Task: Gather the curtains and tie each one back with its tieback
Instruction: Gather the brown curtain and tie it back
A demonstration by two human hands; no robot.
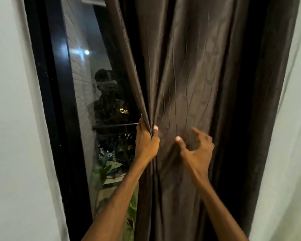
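A dark brown curtain [189, 75] hangs in front of me and fills the middle and right of the view. My left hand [146, 141] is shut on the curtain's left edge, bunching the fabric into folds at about waist height. My right hand [196, 148] hovers against the curtain's front a little to the right, its fingers spread and curled, holding nothing. No tieback is in view.
A black window frame [47, 101] and dark glass [94, 94] stand uncovered to the left, with a person's reflection and plants outside. White walls [9, 119] flank both sides.
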